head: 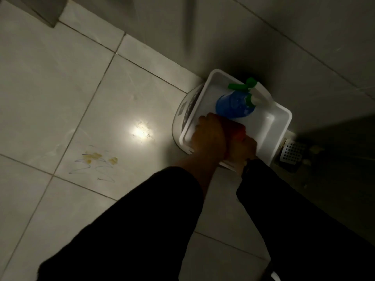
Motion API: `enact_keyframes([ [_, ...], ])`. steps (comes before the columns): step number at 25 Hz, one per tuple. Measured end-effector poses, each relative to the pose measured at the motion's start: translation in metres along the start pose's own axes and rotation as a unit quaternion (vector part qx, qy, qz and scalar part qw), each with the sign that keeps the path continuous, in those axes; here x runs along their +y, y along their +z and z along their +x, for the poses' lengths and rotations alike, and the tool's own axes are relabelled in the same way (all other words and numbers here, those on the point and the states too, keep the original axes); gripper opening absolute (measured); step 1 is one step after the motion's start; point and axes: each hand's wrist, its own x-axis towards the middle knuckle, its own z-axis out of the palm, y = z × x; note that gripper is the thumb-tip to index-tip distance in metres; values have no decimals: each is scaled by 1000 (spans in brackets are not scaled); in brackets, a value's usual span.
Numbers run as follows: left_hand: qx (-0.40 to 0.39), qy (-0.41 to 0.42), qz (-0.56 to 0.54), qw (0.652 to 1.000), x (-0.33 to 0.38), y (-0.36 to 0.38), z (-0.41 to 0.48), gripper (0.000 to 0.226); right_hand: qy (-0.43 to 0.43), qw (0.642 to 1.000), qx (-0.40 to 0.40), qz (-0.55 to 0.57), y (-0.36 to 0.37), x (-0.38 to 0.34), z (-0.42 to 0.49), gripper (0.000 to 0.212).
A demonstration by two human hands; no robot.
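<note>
A white plastic tub (pixel 281 126) stands on the tiled floor against the wall. A blue spray bottle (pixel 233 105) with a green trigger lies inside it. Both my hands reach into the tub's near end. My left hand (pixel 209 134) has curled fingers close to the tub's left rim, and what they hold is hidden. My right hand (pixel 242 150) is pressed against the left one and grips an orange thing (pixel 238 131), which shows only between the two hands. Dark sleeves cover both forearms.
A round white device (pixel 185 110) sticks out from under the tub's left side. A perforated floor drain cover (pixel 292 153) lies to the right in shadow. Yellow stains and pen scribbles (pixel 95 159) mark a tile to the left, beside a bright light reflection (pixel 140 131).
</note>
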Motion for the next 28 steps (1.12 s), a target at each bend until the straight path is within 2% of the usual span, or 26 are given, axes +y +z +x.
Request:
enact_keyframes([
  [2,17,41,-72,996,-5,-18,-22,44,-26,996,-2,88,-9,-4,-31,34],
  [4,41,55,-180,981,-18,-44,-53,45,-21,990,-52,132,-10,-8,-70,31],
  [6,22,26,-317,948,-46,-73,-85,44,-13,983,-127,131,-1,-8,-104,36],
  [8,1,7,-408,913,-88,-98,-113,42,34,965,-217,145,16,-5,-131,47],
  [10,5,6,-422,907,-141,-115,-138,38,93,943,-294,125,41,8,-157,51],
  [12,45,-2,-414,909,-201,-123,-158,38,122,929,-335,97,81,29,-179,53],
  [14,106,-37,-405,908,-266,-117,-170,39,135,924,-351,66,128,54,-193,52],
  [17,179,-116,-333,918,-373,-94,-171,47,116,942,-314,40,193,85,-191,48],
  [19,185,-170,-239,938,-457,-71,-167,61,66,950,-306,4,240,106,-176,34],
  [22,175,-193,-73,963,-564,-28,-154,77,-110,947,-263,-151,316,124,-128,37],
  [26,279,-183,10,943,-648,18,-114,78,-343,878,-147,-300,406,124,-49,58],
  [28,291,-167,38,941,-680,36,-87,77,-446,801,-81,-390,442,134,-9,63],
])
